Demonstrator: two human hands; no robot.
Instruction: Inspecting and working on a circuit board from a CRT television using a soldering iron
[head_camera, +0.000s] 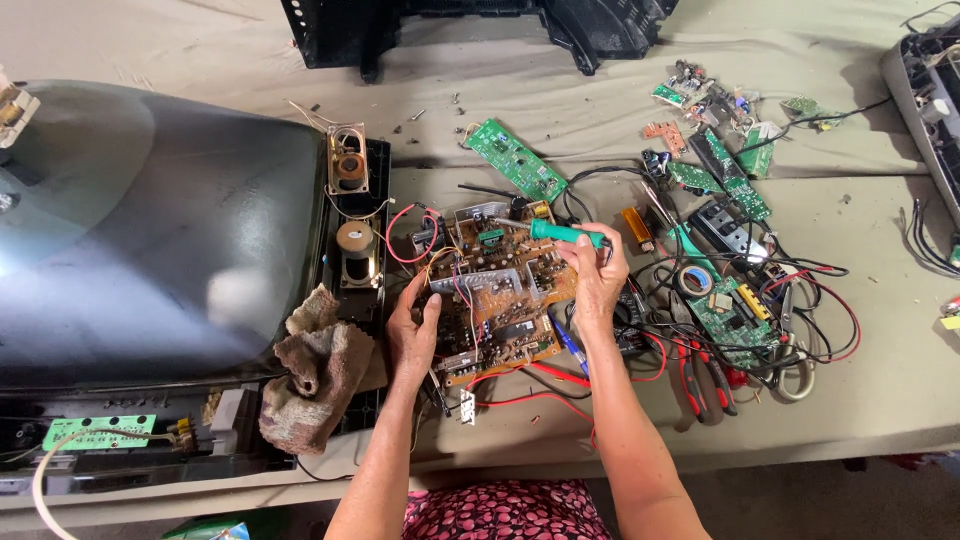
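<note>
A brown circuit board (500, 290) crowded with components, metal heat sinks and red wires lies in front of me on the cloth-covered table (880, 390). My left hand (412, 328) grips the board's left edge, thumb on top. My right hand (597, 278) is shut on a green-handled screwdriver (555, 233), whose metal shaft points left over the board's top part.
A large picture tube (150, 220) lies face down at left with two speakers (350, 200) and a crumpled rag (315, 375) beside it. Green circuit boards (515, 158), pliers (705, 375), a tape roll (693, 281) and tangled wires cover the right side. Black casing (470, 25) sits at the back.
</note>
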